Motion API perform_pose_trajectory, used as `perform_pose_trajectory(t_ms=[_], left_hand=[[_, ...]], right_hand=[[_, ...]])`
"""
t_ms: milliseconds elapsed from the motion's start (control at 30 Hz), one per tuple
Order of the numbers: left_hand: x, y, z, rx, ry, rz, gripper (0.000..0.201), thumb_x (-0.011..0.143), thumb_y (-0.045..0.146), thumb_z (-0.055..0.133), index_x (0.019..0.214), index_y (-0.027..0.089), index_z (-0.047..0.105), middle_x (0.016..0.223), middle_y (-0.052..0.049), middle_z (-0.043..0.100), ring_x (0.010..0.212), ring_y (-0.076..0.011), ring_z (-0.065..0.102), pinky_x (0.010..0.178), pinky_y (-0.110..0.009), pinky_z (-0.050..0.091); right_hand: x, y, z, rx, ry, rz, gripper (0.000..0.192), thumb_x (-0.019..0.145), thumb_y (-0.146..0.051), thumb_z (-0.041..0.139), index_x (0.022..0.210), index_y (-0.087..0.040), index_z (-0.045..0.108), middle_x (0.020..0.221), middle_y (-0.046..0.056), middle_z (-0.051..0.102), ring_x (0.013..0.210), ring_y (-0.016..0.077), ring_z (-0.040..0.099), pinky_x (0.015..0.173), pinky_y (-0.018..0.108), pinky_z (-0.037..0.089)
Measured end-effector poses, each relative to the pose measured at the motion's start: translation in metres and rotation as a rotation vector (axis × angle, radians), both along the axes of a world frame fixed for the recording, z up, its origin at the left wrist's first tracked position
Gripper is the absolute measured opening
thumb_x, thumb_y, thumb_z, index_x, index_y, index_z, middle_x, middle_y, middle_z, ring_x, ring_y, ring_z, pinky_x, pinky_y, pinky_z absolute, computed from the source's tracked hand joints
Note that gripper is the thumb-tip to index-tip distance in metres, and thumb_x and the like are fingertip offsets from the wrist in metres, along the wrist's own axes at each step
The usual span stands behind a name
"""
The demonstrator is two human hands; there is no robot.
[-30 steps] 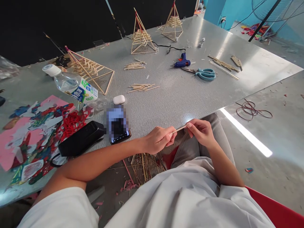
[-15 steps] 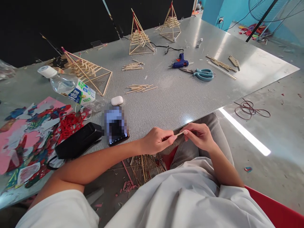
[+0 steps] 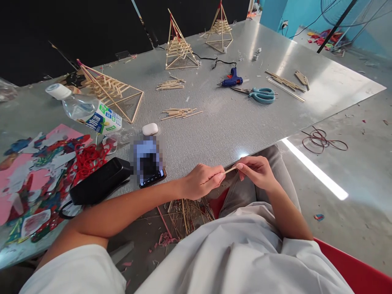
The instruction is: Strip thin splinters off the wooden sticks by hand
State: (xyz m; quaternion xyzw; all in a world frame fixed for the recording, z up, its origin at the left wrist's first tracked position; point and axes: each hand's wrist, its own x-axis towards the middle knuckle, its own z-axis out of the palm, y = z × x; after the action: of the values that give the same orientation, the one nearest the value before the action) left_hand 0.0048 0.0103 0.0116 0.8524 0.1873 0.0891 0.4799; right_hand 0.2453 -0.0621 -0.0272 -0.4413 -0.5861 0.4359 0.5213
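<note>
I've got a thin wooden stick [image 3: 230, 170] pinched between both hands, right at the near edge of the metal table [image 3: 232, 118], just above my lap. My left hand [image 3: 200, 180] is curled closed on the stick's lower end, thumb and fingers clamped around it, so most of its length is hidden inside the grip. My right hand [image 3: 255, 171] closes fingertip and thumb on the upper end. Only a short stretch shows in the gap between the hands. Its long axis runs left to right across me, tilted a little: the right end sits higher, the left end lower, pointing toward my left palm.

Below my left hand, a litter of loose sticks [image 3: 186, 212] lies on the floor (pink scraps among them). Beyond my left forearm sit a phone [image 3: 149, 161] and a black case [image 3: 99, 181], with a white earbud case [image 3: 150, 129] just behind the phone. Farther out on the table are a small bundle of sticks [image 3: 180, 113], a blue glue gun [image 3: 231, 78], teal scissors [image 3: 260, 95], a water bottle [image 3: 85, 111] lying on its side, and three stick pyramids [image 3: 179, 47].
</note>
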Motion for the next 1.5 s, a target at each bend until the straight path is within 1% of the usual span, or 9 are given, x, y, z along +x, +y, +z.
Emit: perform_pose_trajectory(t_ms=[167, 367, 500, 700, 967, 1100, 1200, 1300, 1500], left_hand=[[-0.002, 0.001, 0.001, -0.007, -0.035, -0.036, 0.035, 0.112, 0.036, 0.028, 0.088, 0.022, 0.048, 0.067, 0.004, 0.055, 0.059, -0.0123, 0.047, 0.067, -0.027, 0.042], [-0.003, 0.0, 0.001, -0.052, -0.07, -0.043, 0.031, 0.111, 0.035, 0.028, 0.092, 0.022, 0.048, 0.068, 0.004, 0.053, 0.059, -0.0127, 0.044, 0.063, -0.027, 0.041], [-0.003, -0.001, -0.001, -0.075, -0.078, -0.041, 0.03, 0.111, 0.035, 0.029, 0.092, 0.021, 0.049, 0.068, 0.004, 0.052, 0.059, -0.0123, 0.044, 0.062, -0.026, 0.041], [-0.003, -0.001, 0.0, -0.124, -0.08, -0.039, 0.031, 0.112, 0.035, 0.03, 0.09, 0.022, 0.048, 0.067, 0.005, 0.047, 0.058, -0.0119, 0.041, 0.061, -0.025, 0.039], [-0.003, 0.0, -0.002, -0.037, -0.084, -0.047, 0.03, 0.111, 0.036, 0.029, 0.09, 0.023, 0.046, 0.068, 0.004, 0.05, 0.059, -0.0123, 0.044, 0.059, -0.025, 0.04], [-0.003, 0.001, -0.004, 0.02, -0.073, -0.044, 0.029, 0.111, 0.035, 0.031, 0.09, 0.023, 0.046, 0.067, 0.005, 0.048, 0.058, -0.0122, 0.043, 0.06, -0.025, 0.04], [-0.002, 0.001, -0.005, 0.054, -0.075, -0.034, 0.028, 0.11, 0.033, 0.033, 0.089, 0.022, 0.046, 0.064, 0.007, 0.044, 0.056, -0.0114, 0.039, 0.059, -0.025, 0.036], [-0.002, 0.001, -0.005, 0.056, -0.074, -0.018, 0.026, 0.109, 0.031, 0.036, 0.087, 0.022, 0.048, 0.062, 0.008, 0.04, 0.054, -0.0103, 0.036, 0.057, -0.024, 0.033], [-0.001, 0.001, -0.005, 0.048, -0.087, 0.013, 0.029, 0.108, 0.031, 0.041, 0.082, 0.021, 0.049, 0.06, 0.008, 0.041, 0.052, -0.0087, 0.036, 0.055, -0.022, 0.03]], right_hand=[[-0.002, 0.001, -0.001, -0.019, 0.034, -0.044, 0.044, 0.1, -0.057, 0.075, 0.078, -0.018, 0.078, 0.055, 0.0, 0.066, 0.048, 0.0118, 0.054, 0.05, 0.026, 0.043], [-0.001, 0.001, 0.001, -0.038, 0.041, -0.087, 0.048, 0.097, -0.063, 0.076, 0.081, -0.018, 0.081, 0.052, -0.001, 0.064, 0.046, 0.0117, 0.052, 0.048, 0.026, 0.041], [0.001, -0.004, 0.005, 0.0, 0.022, -0.082, 0.044, 0.1, -0.057, 0.075, 0.079, -0.019, 0.079, 0.053, 0.0, 0.065, 0.047, 0.012, 0.055, 0.049, 0.026, 0.044], [0.0, -0.009, 0.004, 0.078, -0.006, -0.084, 0.034, 0.103, -0.048, 0.073, 0.087, -0.02, 0.082, 0.057, 0.001, 0.069, 0.048, 0.0128, 0.058, 0.049, 0.027, 0.046], [-0.003, -0.01, 0.005, 0.139, -0.037, -0.102, 0.031, 0.104, -0.045, 0.072, 0.088, -0.021, 0.081, 0.06, 0.002, 0.072, 0.049, 0.0135, 0.061, 0.049, 0.028, 0.048], [-0.005, -0.012, 0.006, 0.157, -0.058, -0.113, 0.03, 0.104, -0.045, 0.071, 0.09, -0.02, 0.081, 0.06, 0.002, 0.072, 0.048, 0.0128, 0.061, 0.048, 0.027, 0.047], [-0.006, -0.012, 0.005, 0.186, -0.061, -0.124, 0.026, 0.105, -0.04, 0.071, 0.092, -0.02, 0.081, 0.06, 0.001, 0.072, 0.048, 0.0124, 0.061, 0.047, 0.026, 0.045], [-0.006, -0.012, 0.005, 0.189, -0.081, -0.133, 0.026, 0.105, -0.04, 0.071, 0.092, -0.02, 0.081, 0.058, 0.001, 0.071, 0.048, 0.0127, 0.061, 0.048, 0.026, 0.046], [-0.006, -0.011, 0.005, 0.2, -0.08, -0.125, 0.025, 0.105, -0.038, 0.071, 0.092, -0.02, 0.081, 0.058, 0.0, 0.071, 0.047, 0.0116, 0.061, 0.047, 0.025, 0.046]])
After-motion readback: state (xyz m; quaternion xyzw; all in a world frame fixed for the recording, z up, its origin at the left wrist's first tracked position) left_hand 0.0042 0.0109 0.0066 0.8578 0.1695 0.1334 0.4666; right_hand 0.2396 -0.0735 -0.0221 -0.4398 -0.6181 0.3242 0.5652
